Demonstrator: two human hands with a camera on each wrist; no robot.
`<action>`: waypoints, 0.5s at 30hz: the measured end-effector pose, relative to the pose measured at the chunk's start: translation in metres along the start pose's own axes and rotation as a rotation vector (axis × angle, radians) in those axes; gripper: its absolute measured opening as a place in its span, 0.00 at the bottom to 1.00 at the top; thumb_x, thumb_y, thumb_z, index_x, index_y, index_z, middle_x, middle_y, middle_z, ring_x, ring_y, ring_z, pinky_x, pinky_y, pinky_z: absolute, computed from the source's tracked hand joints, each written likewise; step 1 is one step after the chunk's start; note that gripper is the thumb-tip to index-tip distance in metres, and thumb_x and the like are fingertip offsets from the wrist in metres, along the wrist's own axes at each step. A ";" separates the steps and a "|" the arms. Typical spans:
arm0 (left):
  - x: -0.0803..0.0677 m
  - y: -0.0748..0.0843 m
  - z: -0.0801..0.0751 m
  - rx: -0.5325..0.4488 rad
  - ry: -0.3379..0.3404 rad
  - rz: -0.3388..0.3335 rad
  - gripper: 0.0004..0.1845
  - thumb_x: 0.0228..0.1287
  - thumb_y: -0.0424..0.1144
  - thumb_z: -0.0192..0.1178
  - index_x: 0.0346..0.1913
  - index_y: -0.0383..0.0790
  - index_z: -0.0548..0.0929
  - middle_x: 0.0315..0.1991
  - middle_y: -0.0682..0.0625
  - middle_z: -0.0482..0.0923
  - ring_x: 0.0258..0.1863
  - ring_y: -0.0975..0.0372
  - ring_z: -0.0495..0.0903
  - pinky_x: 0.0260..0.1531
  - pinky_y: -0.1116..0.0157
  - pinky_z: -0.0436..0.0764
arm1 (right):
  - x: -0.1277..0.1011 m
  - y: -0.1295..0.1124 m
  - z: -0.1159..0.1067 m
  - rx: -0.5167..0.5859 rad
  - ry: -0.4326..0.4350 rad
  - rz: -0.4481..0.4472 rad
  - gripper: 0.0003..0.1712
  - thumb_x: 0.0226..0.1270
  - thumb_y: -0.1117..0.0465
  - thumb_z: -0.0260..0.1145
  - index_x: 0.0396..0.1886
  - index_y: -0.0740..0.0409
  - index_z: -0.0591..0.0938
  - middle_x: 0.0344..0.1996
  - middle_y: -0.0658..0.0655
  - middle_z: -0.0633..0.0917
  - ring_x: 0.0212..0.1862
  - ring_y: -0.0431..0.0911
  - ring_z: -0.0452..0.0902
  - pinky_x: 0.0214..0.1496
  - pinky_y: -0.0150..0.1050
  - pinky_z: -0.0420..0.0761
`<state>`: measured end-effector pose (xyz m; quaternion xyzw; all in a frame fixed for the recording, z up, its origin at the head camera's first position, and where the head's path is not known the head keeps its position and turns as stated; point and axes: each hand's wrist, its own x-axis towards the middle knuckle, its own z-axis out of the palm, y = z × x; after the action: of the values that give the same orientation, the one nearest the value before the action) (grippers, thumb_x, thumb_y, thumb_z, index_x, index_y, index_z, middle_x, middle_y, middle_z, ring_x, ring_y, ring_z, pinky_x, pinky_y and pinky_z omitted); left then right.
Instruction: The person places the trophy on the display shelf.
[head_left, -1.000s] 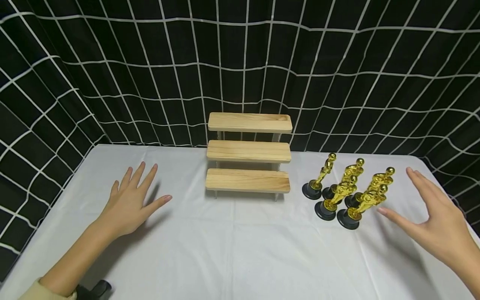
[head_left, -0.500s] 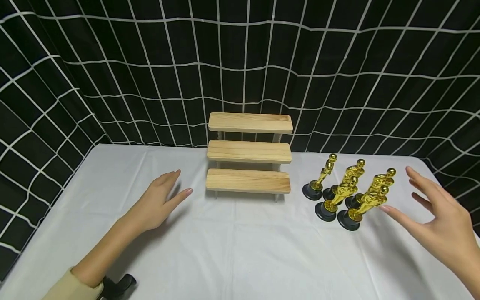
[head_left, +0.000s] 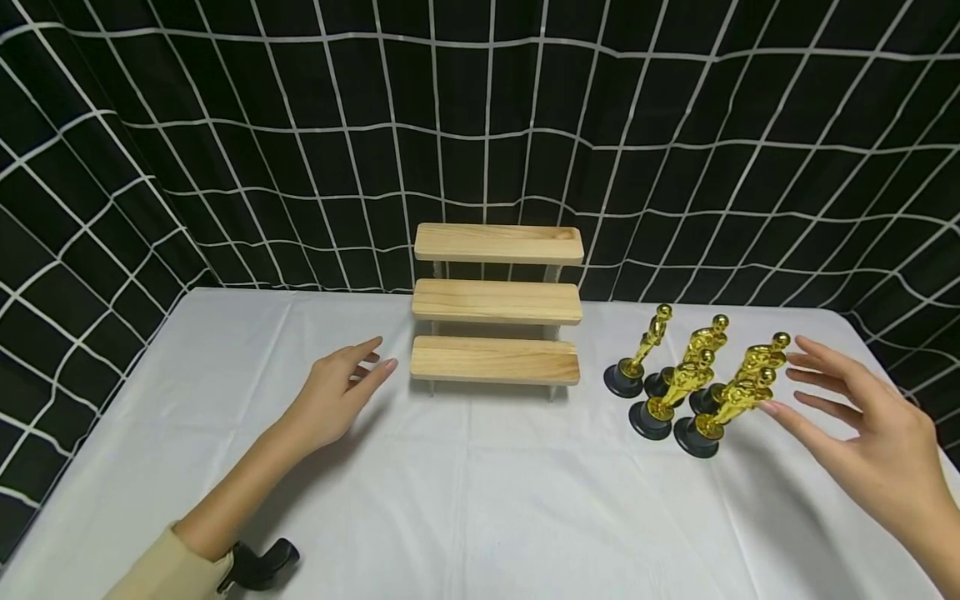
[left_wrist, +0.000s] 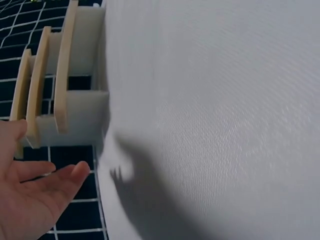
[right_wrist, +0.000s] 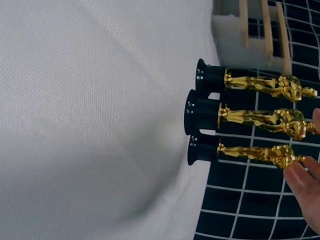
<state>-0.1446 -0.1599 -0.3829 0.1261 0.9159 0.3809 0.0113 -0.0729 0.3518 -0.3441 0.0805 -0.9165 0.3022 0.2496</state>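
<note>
A three-step wooden riser (head_left: pixel 497 304) stands at the back middle of the white-clothed table (head_left: pixel 465 492). Several gold trophy figures on black bases (head_left: pixel 693 379) stand in a cluster to its right. My right hand (head_left: pixel 855 425) hovers open just right of the cluster, its thumb tip next to the nearest figure (head_left: pixel 723 408). In the right wrist view the figures (right_wrist: pixel 250 117) lie in a row, a fingertip (right_wrist: pixel 300 177) beside one head. My left hand (head_left: pixel 341 396) is open above the cloth, left of the riser's bottom step, holding nothing; the left wrist view shows its fingers (left_wrist: pixel 45 187) near the riser (left_wrist: pixel 55 90).
A black curtain with a white grid (head_left: pixel 480 125) hangs behind and around the table. A black strap piece (head_left: pixel 258 562) shows at my left wrist by the beige sleeve (head_left: pixel 168 571).
My left hand has slid right across the cloth toward the riser. My right hand has edged left, closer to the trophy cluster, with its fingers spread wider.
</note>
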 end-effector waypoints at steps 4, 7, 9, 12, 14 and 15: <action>0.003 0.003 0.004 -0.038 0.016 -0.006 0.30 0.83 0.46 0.55 0.73 0.24 0.72 0.58 0.32 0.83 0.50 0.45 0.88 0.52 0.50 0.91 | 0.001 -0.001 0.002 0.025 -0.017 -0.012 0.49 0.49 0.84 0.79 0.73 0.62 0.76 0.53 0.16 0.72 0.53 0.13 0.70 0.52 0.05 0.72; 0.005 0.006 0.008 -0.073 0.021 -0.008 0.27 0.83 0.43 0.56 0.71 0.23 0.74 0.55 0.33 0.84 0.49 0.46 0.88 0.49 0.52 0.92 | 0.002 -0.001 0.003 0.032 -0.032 -0.016 0.46 0.51 0.84 0.78 0.72 0.64 0.76 0.52 0.17 0.73 0.51 0.13 0.71 0.50 0.06 0.74; 0.006 0.008 0.011 -0.103 0.026 -0.010 0.26 0.82 0.42 0.57 0.70 0.23 0.74 0.53 0.34 0.85 0.48 0.46 0.88 0.46 0.55 0.92 | 0.002 -0.002 0.003 0.041 -0.036 -0.021 0.44 0.52 0.83 0.78 0.70 0.65 0.77 0.52 0.17 0.74 0.50 0.13 0.72 0.49 0.06 0.75; 0.008 0.009 0.015 -0.151 0.031 -0.015 0.26 0.82 0.40 0.57 0.71 0.23 0.73 0.52 0.34 0.85 0.45 0.47 0.89 0.42 0.59 0.93 | 0.003 -0.002 0.006 0.058 -0.038 -0.028 0.41 0.53 0.83 0.78 0.69 0.66 0.78 0.52 0.18 0.75 0.49 0.14 0.73 0.46 0.07 0.76; 0.010 0.009 0.018 -0.179 0.039 -0.022 0.26 0.81 0.38 0.58 0.71 0.23 0.72 0.51 0.34 0.85 0.43 0.48 0.90 0.39 0.61 0.93 | 0.003 -0.002 0.007 0.061 -0.039 -0.033 0.39 0.54 0.82 0.78 0.67 0.67 0.79 0.53 0.19 0.75 0.48 0.14 0.74 0.46 0.07 0.77; 0.010 0.009 0.020 -0.191 0.042 -0.026 0.26 0.81 0.38 0.58 0.72 0.23 0.72 0.51 0.34 0.85 0.42 0.48 0.90 0.39 0.62 0.93 | 0.004 -0.002 0.008 0.064 -0.041 -0.036 0.38 0.54 0.83 0.78 0.67 0.67 0.79 0.54 0.19 0.75 0.48 0.14 0.74 0.45 0.07 0.77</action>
<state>-0.1504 -0.1375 -0.3896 0.1047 0.8769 0.4691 0.0089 -0.0790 0.3456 -0.3470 0.1110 -0.9097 0.3252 0.2334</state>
